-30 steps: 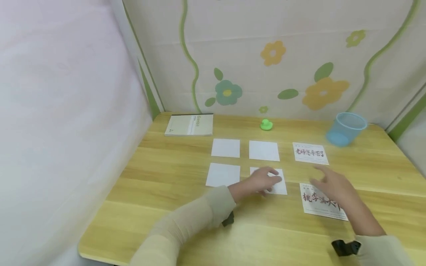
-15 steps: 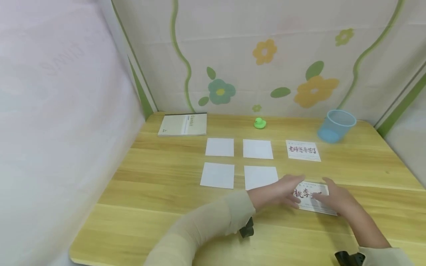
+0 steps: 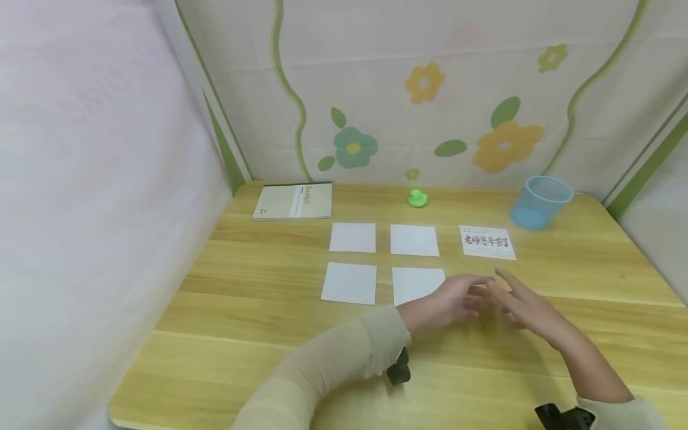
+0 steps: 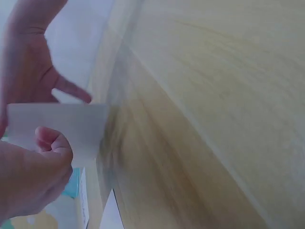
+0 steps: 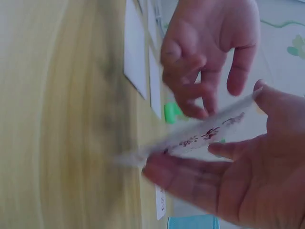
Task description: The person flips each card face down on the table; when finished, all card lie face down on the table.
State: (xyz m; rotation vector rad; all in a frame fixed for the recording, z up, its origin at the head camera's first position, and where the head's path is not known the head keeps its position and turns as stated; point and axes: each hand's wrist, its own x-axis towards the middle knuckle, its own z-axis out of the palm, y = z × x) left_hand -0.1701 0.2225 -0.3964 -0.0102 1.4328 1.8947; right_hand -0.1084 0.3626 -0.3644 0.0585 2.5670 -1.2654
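Note:
A white card [image 5: 202, 136] with dark red handwritten characters is lifted off the table, tilted on edge. My right hand [image 3: 537, 310] grips it, thumb at one edge and fingers at the opposite end in the right wrist view. On the card's plain side is my left hand [image 3: 448, 301], fingers loosely bent; its fingertips are very near the card, and I cannot tell whether they touch. In the left wrist view the blank back of the card [image 4: 81, 126] shows between both hands. From the head view the card is nearly hidden by the fingers.
Blank white cards [image 3: 352, 237] lie in two rows left of the hands. A second written card [image 3: 488, 242] lies behind them. Further back are a notebook [image 3: 294, 202], a green toy duck [image 3: 417, 199] and a blue translucent cup [image 3: 540, 203], before a flowered curtain [image 3: 398, 89].
The lower written card lay flat on the table before; now my right hand has picked it up and tilted it. My left hand moved right from the blank cards to meet the right hand.

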